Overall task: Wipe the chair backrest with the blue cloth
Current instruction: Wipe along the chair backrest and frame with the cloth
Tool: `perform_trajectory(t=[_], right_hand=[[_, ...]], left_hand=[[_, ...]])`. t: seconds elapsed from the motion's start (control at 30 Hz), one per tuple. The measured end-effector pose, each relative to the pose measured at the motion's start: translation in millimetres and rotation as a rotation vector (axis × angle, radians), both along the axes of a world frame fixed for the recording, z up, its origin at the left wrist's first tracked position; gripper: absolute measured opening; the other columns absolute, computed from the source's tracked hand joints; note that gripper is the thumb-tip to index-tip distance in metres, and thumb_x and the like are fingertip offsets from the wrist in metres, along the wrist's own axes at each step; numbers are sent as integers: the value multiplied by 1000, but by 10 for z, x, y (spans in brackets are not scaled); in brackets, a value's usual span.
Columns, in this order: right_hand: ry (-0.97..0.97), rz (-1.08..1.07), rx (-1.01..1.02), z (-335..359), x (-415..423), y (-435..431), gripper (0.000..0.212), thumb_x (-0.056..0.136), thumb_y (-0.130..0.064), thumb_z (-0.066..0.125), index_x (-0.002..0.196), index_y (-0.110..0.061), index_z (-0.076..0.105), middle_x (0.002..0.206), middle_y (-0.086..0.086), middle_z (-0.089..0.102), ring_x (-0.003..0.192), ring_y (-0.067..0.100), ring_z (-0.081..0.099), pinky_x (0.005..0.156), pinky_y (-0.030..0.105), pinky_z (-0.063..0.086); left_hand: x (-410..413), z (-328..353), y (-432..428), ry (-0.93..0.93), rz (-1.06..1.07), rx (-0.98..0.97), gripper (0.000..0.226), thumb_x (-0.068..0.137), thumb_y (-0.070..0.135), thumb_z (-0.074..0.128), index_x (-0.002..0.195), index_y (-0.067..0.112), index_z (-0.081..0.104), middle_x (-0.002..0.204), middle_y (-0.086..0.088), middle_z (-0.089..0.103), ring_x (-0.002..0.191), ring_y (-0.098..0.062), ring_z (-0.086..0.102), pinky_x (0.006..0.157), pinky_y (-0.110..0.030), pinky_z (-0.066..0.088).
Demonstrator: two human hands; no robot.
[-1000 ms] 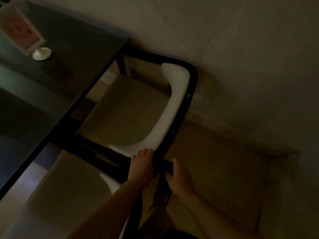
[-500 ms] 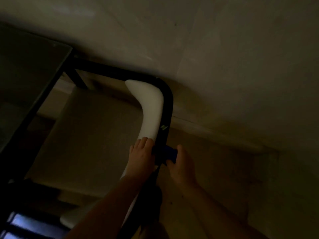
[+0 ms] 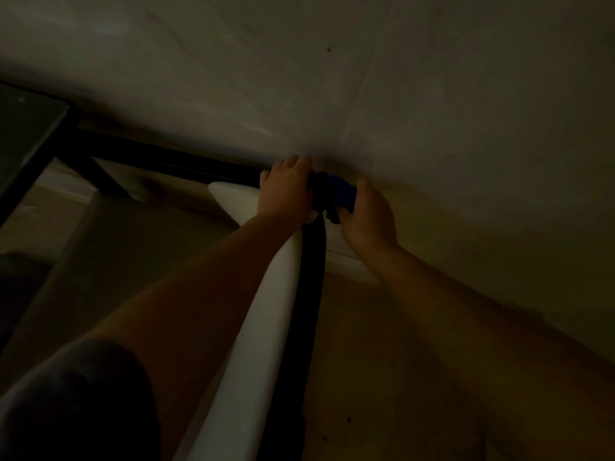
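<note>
Dim light, detail limited. Both your hands now sit at the far corner of the chair backrest, close under the pale plaster wall (image 3: pixel 432 94); half a second ago they were partway along the rail, a second ago at its near end.

Your right hand (image 3: pixel 367 216) is closed around the crumpled blue cloth (image 3: pixel 337 194), thumb over the top, pressing it onto the black metal frame rail (image 3: pixel 304 311) at the corner. The cloth lies between your two hands, touching both.

Your left hand (image 3: pixel 286 191) is laid over the white curved plastic backrest (image 3: pixel 256 327), fingers together and curled over the rail just left of the cloth.

The dark glass tabletop (image 3: pixel 23 134), far left of your left hand, shows less than before.
</note>
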State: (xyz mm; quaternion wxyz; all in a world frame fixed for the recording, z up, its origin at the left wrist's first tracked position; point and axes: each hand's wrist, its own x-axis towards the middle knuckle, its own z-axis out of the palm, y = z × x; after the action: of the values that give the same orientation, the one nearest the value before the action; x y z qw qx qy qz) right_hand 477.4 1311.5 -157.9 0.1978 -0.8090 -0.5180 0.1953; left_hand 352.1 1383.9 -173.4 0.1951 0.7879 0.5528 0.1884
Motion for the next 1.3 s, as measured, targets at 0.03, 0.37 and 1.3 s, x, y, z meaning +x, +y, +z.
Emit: perform_trajectory(t=[0.03, 0.37, 1.3], right_hand=[[-14, 10, 11, 11, 18, 103, 27, 87, -20, 64, 107, -7, 51, 108, 15, 61, 93, 34, 59, 63, 34, 34], [-13, 107, 125, 147, -95, 321, 21, 83, -18, 63, 100, -11, 53, 103, 14, 63, 91, 35, 59, 63, 36, 37], [252, 135, -387, 147, -952, -2424, 54, 94, -21, 57, 143, -19, 36, 138, 5, 54, 122, 24, 55, 98, 35, 45]], left_hand=[[22, 3, 94, 11, -3, 9, 25, 83, 7, 55, 107, 10, 53, 115, -13, 58, 109, -35, 50, 90, -47, 37], [-261, 54, 248, -140, -46, 162, 35, 79, -1, 54, 113, 7, 53, 115, -18, 56, 100, -38, 53, 78, -43, 45], [-1209, 122, -2706, -142, -84, -166, 27, 85, 5, 57, 108, 15, 65, 110, -3, 60, 97, -23, 55, 79, -31, 47]])
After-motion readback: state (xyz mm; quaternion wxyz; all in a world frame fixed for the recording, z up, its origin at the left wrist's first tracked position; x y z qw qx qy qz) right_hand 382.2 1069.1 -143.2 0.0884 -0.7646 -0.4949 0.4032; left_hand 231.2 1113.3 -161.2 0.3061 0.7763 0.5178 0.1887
